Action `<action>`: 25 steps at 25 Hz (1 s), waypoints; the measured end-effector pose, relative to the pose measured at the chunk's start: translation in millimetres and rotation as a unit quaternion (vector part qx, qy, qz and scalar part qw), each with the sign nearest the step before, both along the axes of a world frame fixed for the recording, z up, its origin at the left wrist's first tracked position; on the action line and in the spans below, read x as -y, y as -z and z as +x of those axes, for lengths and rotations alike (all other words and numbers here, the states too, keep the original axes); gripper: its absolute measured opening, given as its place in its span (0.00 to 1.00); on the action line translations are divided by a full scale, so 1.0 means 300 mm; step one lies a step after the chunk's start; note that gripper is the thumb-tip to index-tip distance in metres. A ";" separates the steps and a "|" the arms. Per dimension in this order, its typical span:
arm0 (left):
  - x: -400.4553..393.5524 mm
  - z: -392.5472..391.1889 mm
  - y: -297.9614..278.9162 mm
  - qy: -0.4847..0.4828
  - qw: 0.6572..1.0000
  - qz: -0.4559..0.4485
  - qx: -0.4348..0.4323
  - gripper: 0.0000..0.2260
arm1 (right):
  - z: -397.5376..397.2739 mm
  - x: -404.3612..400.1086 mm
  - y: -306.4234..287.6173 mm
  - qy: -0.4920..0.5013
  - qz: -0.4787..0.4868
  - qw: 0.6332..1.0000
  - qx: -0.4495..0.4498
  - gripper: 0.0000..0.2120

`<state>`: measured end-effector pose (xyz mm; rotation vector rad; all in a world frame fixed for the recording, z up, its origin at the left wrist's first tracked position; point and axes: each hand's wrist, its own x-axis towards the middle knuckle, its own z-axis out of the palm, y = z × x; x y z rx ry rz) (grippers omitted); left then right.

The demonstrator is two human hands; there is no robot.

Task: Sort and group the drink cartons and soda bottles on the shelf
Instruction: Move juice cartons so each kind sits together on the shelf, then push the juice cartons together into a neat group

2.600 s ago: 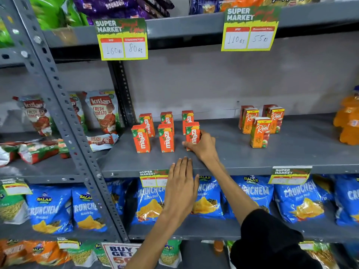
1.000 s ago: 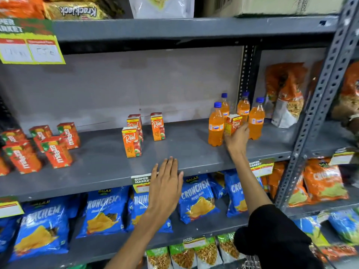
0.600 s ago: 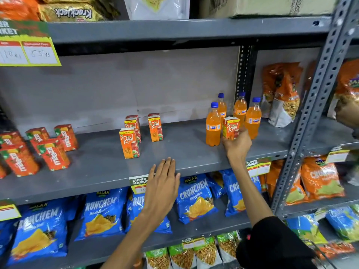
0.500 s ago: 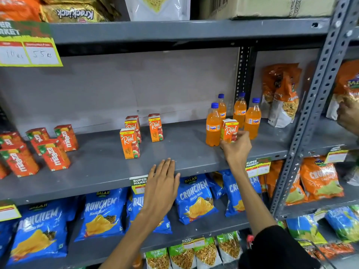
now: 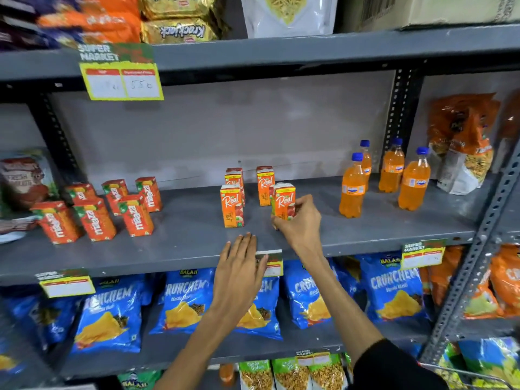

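While the right hand (image 5: pixel 298 220) grips a Real carton (image 5: pixel 284 201) near frame centre, fingers wrapped round its lower half, the carton stands at or just above the shelf (image 5: pixel 365 229); contact with the shelf cannot be confirmed. Left hand (image 5: pixel 239 274) lies flat and open, holding nothing, on the shelf's front edge, lower centre. Three other Real cartons (image 5: pixel 232 205) stand upright just left of the held one. Maaza cartons (image 5: pixel 95 209), six visible, form a cluster at middle left. Four orange soda bottles (image 5: pixel 388 178) stand together at middle right. Judgement: sorting looks nearly done; three groups are well apart, and only release and squaring of the held carton remain.
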<state>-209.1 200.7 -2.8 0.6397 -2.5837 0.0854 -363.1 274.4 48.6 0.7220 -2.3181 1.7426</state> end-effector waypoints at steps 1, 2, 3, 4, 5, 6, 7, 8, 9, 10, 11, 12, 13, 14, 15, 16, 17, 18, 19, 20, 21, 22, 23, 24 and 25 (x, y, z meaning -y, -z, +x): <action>0.001 0.001 0.000 0.002 1.000 0.001 -0.001 0.27 | 0.006 0.040 -0.005 -0.003 0.010 1.000 -0.004 0.27; -0.004 -0.003 -0.002 0.006 1.000 0.003 -0.004 0.26 | 0.002 0.068 -0.007 -0.001 0.020 1.000 -0.008 0.28; -0.005 -0.006 -0.003 0.008 1.000 0.004 -0.009 0.26 | -0.006 0.092 -0.009 0.003 0.028 1.000 -0.011 0.28; -0.001 -0.004 -0.004 0.010 1.000 0.008 -0.013 0.26 | -0.013 0.112 -0.011 0.007 0.035 0.999 -0.011 0.29; 0.001 -0.003 -0.003 0.012 1.000 0.012 -0.015 0.26 | -0.022 0.126 -0.011 0.012 0.040 0.999 -0.009 0.30; 0.003 -0.003 0.000 0.014 1.000 0.013 -0.019 0.26 | -0.030 0.134 -0.010 0.016 0.043 0.999 -0.007 0.31; 0.006 -0.003 0.004 0.015 1.000 0.011 -0.023 0.26 | -0.037 0.141 -0.008 0.019 0.046 0.999 -0.003 0.31; 0.010 -0.005 0.009 0.015 0.999 0.012 -0.025 0.26 | -0.039 0.146 -0.004 0.022 0.047 0.999 0.000 0.32; 0.012 -0.009 0.014 0.015 0.999 0.013 -0.028 0.26 | -0.041 0.149 0.001 0.024 0.049 0.999 0.003 0.32; 0.012 -0.012 0.017 0.015 0.999 0.014 -0.032 0.26 | -0.043 0.152 0.006 0.024 0.050 0.998 0.006 0.33; 0.012 -0.015 0.021 0.014 0.999 0.012 -0.037 0.26 | -0.045 0.152 0.009 0.022 0.052 0.998 0.011 0.33; 0.012 -0.016 0.022 0.013 0.999 0.008 -0.041 0.26 | -0.044 0.150 0.007 0.019 0.056 0.998 0.016 0.34; 0.013 -0.016 0.022 0.013 0.999 0.007 -0.042 0.26 | -0.043 0.144 0.003 0.016 0.063 0.998 0.020 0.34; 0.013 -0.013 0.021 0.015 0.999 0.007 -0.042 0.26 | -0.040 0.135 -0.002 0.015 0.067 0.997 0.023 0.35; 0.014 -0.009 0.021 0.021 0.999 0.003 -0.041 0.26 | -0.032 0.121 -0.004 0.014 0.066 0.997 0.024 0.36; 0.016 -0.004 0.022 0.028 0.999 -0.003 -0.044 0.26 | -0.018 0.103 -0.004 0.014 0.057 0.998 0.023 0.36; 0.022 0.001 0.020 0.036 0.998 -0.004 -0.053 0.26 | 0.003 0.085 0.001 0.015 0.040 0.999 0.015 0.35; 0.028 0.010 0.015 0.043 0.997 0.002 -0.065 0.25 | 0.031 0.067 0.013 0.015 0.022 1.000 -0.003 0.32; 0.036 0.024 0.009 0.046 0.995 0.007 -0.083 0.24 | 0.063 0.049 0.026 0.013 0.006 0.999 -0.033 0.27; 0.047 0.045 0.006 0.047 0.994 0.009 -0.102 0.23 | 0.101 0.037 0.038 0.008 -0.001 0.997 -0.070 0.22; 0.063 0.069 0.008 0.046 0.991 0.012 -0.122 0.22 | 0.138 0.031 0.048 0.000 -0.002 0.994 -0.109 0.18; 0.082 0.099 0.010 0.044 0.989 0.017 -0.141 0.21 | 0.179 0.035 0.057 -0.013 -0.003 0.990 -0.141 0.16; 0.104 0.139 0.011 0.041 0.986 0.027 -0.161 0.20 | 0.222 0.049 0.065 -0.029 -0.005 0.986 -0.164 0.14; 0.132 0.185 0.013 0.037 0.981 0.041 -0.188 0.18 | 0.272 0.075 0.068 -0.048 -0.003 0.982 -0.181 0.13; 0.159 0.231 0.010 0.032 0.975 0.055 -0.214 0.17 | 0.318 0.108 0.071 -0.066 0.001 0.979 -0.192 0.13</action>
